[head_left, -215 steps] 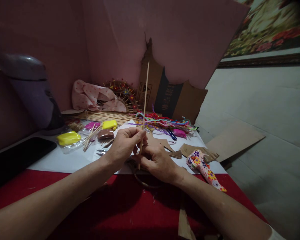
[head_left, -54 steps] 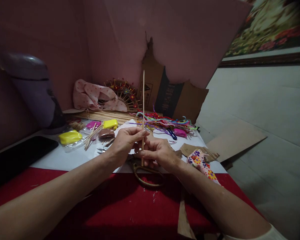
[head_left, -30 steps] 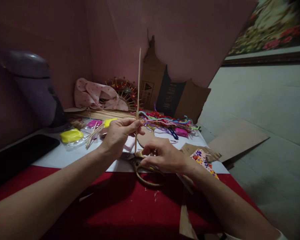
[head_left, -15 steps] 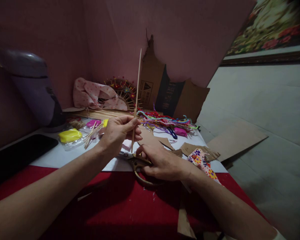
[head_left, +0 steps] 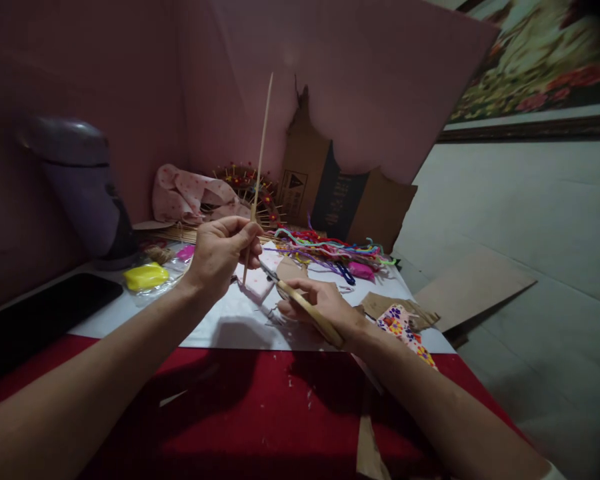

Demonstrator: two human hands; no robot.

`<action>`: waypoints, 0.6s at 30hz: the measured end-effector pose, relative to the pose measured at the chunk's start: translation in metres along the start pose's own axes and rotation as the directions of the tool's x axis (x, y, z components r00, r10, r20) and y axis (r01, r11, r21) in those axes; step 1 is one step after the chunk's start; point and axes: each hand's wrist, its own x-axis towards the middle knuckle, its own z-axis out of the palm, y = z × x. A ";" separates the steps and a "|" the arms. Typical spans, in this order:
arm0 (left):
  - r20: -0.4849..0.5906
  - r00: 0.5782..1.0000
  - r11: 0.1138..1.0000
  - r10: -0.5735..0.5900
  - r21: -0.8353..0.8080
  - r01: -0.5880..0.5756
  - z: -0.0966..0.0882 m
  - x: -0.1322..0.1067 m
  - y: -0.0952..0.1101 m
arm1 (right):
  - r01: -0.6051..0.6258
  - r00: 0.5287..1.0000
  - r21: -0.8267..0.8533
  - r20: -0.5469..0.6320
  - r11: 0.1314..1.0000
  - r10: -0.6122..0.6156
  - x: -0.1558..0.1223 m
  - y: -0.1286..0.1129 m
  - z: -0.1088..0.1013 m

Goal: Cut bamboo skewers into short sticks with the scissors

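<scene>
1. Left hand (head_left: 220, 252): pinching a pale, thin, pointed wooden stick (head_left: 261, 157) between thumb and fingers. Stick is nearly upright, slightly tilted, in the air over the tabletop (head_left: 280, 427); long part above the grip, short end below.
2. Right hand (head_left: 325, 305): gripping metal-bladed scissors with brass-coloured handles (head_left: 314, 315); blades point at the left hand. Can't tell if blades are apart or together.
3. Main risk: nicked fingers. Blade tips sit just beside the left fingertips, so a small slip of either hand could put skin between the blades.
4. Stick could twist or tilt. Likely cause: pinch is at one place only, long top part unsupported.
5. If blades close on the wood, it could split or splinter rather than part cleanly; an offcut could fly. Cause would be hard, thin wood and a blade meeting it at a slant.
6. Pink dotted fabric piece (head_left: 257, 285) and flat brown cardboard piece (head_left: 293, 268) lie on the white sheet (head_left: 275, 339) near the tools; a dropped blade could snag or mark them.
7. Multicoloured fuzzy craft stems (head_left: 325, 241) are heaped behind the hands; a forward swing could catch them.
8. Dim light, hand shadows on the sheet: a blade could easily be misjudged against the stick.
</scene>
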 end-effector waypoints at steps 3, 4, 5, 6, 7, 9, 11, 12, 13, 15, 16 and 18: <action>-0.038 0.999 0.999 0.032 -0.011 -0.033 -0.002 0.002 0.001 | 0.009 0.999 -0.014 -0.045 1.000 -0.010 -0.001 0.000 0.000; -0.043 0.999 0.999 0.029 -0.014 -0.030 -0.002 0.003 0.001 | 0.033 0.998 -0.018 -0.049 0.999 -0.034 -0.001 0.000 0.001; -0.042 0.999 1.000 0.020 -0.019 -0.020 -0.002 0.003 0.001 | 0.064 0.997 -0.015 -0.047 0.998 -0.064 -0.002 -0.001 0.001; -0.033 0.999 1.000 0.006 -0.027 -0.007 -0.003 0.003 0.000 | 0.097 0.994 -0.010 -0.043 0.995 -0.097 -0.002 -0.001 0.002; -0.021 1.000 0.999 -0.011 -0.039 0.010 -0.003 0.003 0.000 | 0.127 0.991 -0.002 -0.039 0.992 -0.127 -0.004 -0.002 0.003; -0.002 0.999 0.996 -0.051 -0.075 0.050 -0.004 0.003 -0.001 | 0.161 0.986 0.005 -0.041 0.987 -0.161 -0.006 -0.004 0.006; 0.008 0.995 0.989 -0.100 -0.111 0.100 -0.005 0.003 -0.001 | 0.168 0.985 0.000 -0.036 0.986 -0.168 -0.009 -0.007 0.007; 0.010 0.993 0.985 -0.121 -0.125 0.121 -0.006 0.004 -0.001 | 0.168 0.985 0.000 -0.031 0.986 -0.168 -0.010 -0.008 0.007; 0.017 0.990 0.981 -0.138 -0.135 0.138 -0.006 0.004 -0.001 | 0.169 0.985 -0.008 -0.026 0.986 -0.169 -0.011 -0.009 0.006; 0.063 0.982 0.975 -0.179 -0.124 0.186 -0.007 0.006 -0.001 | 0.180 0.983 -0.047 -0.037 0.983 -0.182 -0.010 -0.011 0.004; 0.097 0.975 0.972 -0.201 -0.107 0.211 -0.008 0.007 0.000 | 0.186 0.980 -0.070 -0.051 0.980 -0.190 -0.009 -0.011 0.003; 0.162 0.959 0.968 -0.232 -0.062 0.245 -0.011 0.009 0.001 | 0.188 0.978 -0.110 -0.068 0.976 -0.196 -0.008 -0.012 0.000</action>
